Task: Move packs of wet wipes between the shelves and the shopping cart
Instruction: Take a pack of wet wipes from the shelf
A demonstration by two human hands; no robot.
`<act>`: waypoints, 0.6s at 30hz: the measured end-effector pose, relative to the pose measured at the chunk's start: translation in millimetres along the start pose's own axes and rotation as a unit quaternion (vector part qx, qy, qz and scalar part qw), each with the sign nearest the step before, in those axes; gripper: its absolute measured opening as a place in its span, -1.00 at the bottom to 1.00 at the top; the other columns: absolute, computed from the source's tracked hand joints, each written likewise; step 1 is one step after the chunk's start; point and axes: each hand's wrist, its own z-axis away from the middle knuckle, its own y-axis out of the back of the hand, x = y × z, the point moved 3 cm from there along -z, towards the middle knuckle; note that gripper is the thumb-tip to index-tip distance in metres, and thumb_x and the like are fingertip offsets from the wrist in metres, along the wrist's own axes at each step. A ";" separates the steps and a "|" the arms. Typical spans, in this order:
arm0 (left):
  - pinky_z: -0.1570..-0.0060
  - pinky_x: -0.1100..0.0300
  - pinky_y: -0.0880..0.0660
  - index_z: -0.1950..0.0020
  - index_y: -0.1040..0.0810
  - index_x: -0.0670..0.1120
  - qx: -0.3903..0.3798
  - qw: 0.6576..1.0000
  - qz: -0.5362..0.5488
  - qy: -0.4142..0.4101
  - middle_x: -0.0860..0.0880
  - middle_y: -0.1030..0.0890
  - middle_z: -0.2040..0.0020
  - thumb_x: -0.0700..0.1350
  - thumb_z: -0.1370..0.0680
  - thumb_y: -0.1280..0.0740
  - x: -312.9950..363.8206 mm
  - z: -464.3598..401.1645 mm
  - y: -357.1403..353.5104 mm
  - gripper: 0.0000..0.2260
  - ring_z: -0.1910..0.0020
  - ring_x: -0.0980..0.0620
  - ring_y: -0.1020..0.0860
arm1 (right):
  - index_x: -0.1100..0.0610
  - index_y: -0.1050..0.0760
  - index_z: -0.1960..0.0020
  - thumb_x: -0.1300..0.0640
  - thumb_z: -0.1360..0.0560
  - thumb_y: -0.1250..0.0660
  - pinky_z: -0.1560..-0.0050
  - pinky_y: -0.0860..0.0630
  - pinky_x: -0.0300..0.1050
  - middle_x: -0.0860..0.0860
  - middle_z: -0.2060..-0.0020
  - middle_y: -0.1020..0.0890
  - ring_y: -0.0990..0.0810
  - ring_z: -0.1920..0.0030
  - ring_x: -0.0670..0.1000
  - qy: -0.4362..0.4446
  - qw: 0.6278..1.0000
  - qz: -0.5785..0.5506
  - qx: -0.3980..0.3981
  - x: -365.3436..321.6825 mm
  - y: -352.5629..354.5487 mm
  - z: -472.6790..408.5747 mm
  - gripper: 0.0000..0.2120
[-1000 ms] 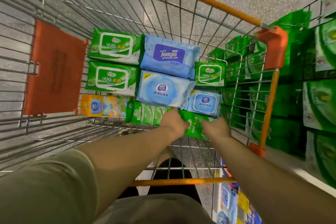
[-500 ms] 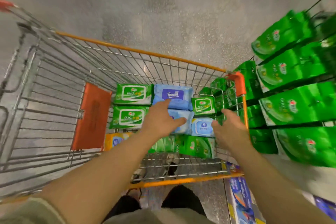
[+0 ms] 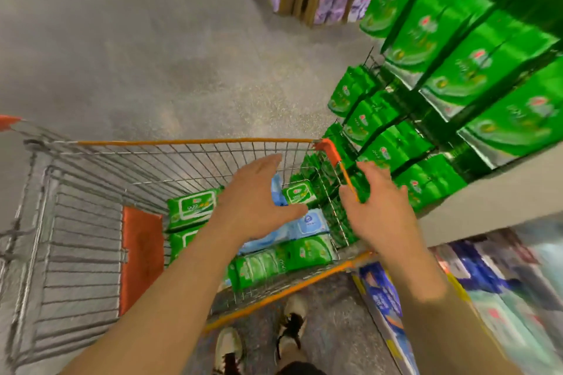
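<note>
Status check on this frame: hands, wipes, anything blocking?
Left hand open, empty, above the cart. Right hand open, empty, at the cart's right rim. Wipe packs lying in the cart. Nothing between the hands and the shelf packs.

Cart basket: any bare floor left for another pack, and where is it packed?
Free: the wire floor left of the orange panel, out to the cart's left wall. Crowded: right of that panel, green wet-wipe packs and blue wet-wipe packs fill the floor to the right wall. Both hands hover empty above them.
</note>
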 end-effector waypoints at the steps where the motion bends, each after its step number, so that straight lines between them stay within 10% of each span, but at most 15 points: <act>1: -0.59 0.06 -0.08 -0.68 -0.06 0.09 -0.005 1.000 -0.006 -0.019 0.07 -0.12 -0.67 0.39 -0.41 -0.45 11.1 4.0 3.3 -0.01 -0.63 0.02 -0.09 | 0.04 -0.36 -0.52 -0.09 -0.58 -0.32 -0.52 -0.11 0.21 0.10 -0.54 -0.37 -0.30 -0.54 0.15 -0.005 1.000 0.002 0.014 2.3 10.6 8.7 -0.45; 18: -0.55 -0.02 -0.17 -0.66 -0.08 0.19 -0.053 0.967 -0.067 -0.239 0.11 -0.16 -0.66 0.51 -0.37 -0.37 248.4 74.6 -57.5 -0.02 -0.63 0.06 -0.13 | -0.12 -0.37 -0.51 -0.18 -0.54 -0.35 -0.37 -0.34 -0.11 -0.08 -0.45 -0.48 -0.44 -0.43 0.02 -0.189 0.973 -0.040 0.127 151.4 181.2 194.1 -0.44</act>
